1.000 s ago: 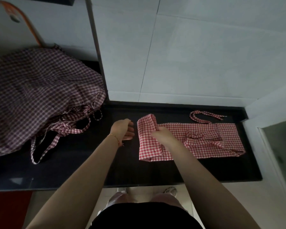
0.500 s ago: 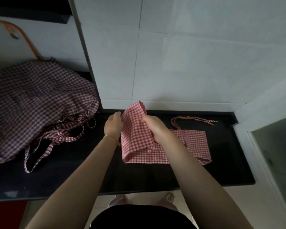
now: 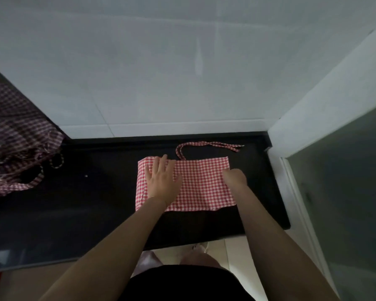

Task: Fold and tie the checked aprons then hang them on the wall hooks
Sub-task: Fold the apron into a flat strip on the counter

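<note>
- Two bare hands rest on one red-and-white checked cloth apron (image 3: 201,183), which lies folded into a flat block on the shiny black stone counter (image 3: 91,205), near the right end.
- The left hand (image 3: 162,181) lies flat on the left part of the fold with its fingers straight and spread. It looks like it is pressing the cloth down so the fold stays put.
- The right hand (image 3: 234,178) sits at the right edge of the fold. Its fingers are hidden behind the knuckles, so I cannot tell if they pinch the cloth or just push on it.
- The thin checked tie strap (image 3: 206,146) trails out behind the fold, toward the white tiled wall (image 3: 161,83). It lies loose, likely kept free for the tying step.
- A dark purple-and-white checked heap of aprons (image 3: 15,135) waits at the far left, well apart.
- No wall hooks show.
- No names, labels or words can be read anywhere.
</note>
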Demonstrator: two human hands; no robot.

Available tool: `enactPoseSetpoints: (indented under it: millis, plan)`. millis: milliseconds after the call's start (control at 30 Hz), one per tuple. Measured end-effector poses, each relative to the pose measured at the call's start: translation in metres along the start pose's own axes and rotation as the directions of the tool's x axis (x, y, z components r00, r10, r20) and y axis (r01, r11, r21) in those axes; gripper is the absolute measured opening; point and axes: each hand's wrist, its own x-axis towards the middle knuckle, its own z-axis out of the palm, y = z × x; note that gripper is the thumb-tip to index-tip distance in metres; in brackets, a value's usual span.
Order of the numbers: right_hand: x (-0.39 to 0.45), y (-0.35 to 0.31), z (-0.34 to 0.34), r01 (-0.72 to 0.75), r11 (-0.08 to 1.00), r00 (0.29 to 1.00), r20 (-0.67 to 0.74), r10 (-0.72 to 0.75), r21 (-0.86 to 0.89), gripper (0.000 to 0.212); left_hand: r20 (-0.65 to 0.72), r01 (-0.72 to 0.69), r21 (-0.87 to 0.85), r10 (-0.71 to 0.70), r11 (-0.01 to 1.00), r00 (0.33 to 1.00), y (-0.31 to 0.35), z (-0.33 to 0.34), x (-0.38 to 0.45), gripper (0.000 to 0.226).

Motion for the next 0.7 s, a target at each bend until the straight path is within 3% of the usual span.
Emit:
enactPoseSetpoints:
  millis: [133, 267, 367, 433, 567, 700]
  plan:
    - [0.004, 0.009, 0.009, 0.042, 0.999, 0.992, 0.123, -0.039, -0.023, 0.031, -0.021, -0.047, 0.146, 0.050, 0.988, 0.999, -0.018, 0.007, 0.004, 0.063]
    - [0.009, 0.012, -0.002, 0.070, 0.997, 0.962, 0.268, -0.058, -0.033, 0.026, -0.064, 0.012, 0.205, 0.001, 0.979, 0.998, -0.017, 0.023, 0.004, 0.065]
    - [0.003, 0.011, -0.012, 0.106, 0.987, 0.908, 0.393, -0.144, 0.119, 0.020, -0.095, 0.062, 0.227, -0.041, 0.972, 0.995, -0.015, 0.024, 0.000, 0.064]
    - [-0.002, 0.006, -0.011, 0.072, 0.962, 0.868, 0.458, -0.191, 0.263, 0.022, -0.120, 0.115, 0.201, -0.092, 0.973, 0.989, -0.014, 0.023, -0.001, 0.063]
    - [-0.034, -0.017, 0.003, 0.101, 0.939, 0.799, 0.536, -0.274, 0.329, 0.018, -0.173, 0.203, 0.106, -0.183, 0.973, 0.968, -0.016, 0.012, 0.004, 0.061]
    - [-0.045, -0.027, 0.007, 0.024, 0.877, 0.806, 0.510, -0.301, 0.479, 0.021, -0.367, 0.224, -0.042, -0.223, 0.974, 0.903, -0.017, -0.012, 0.011, 0.056]
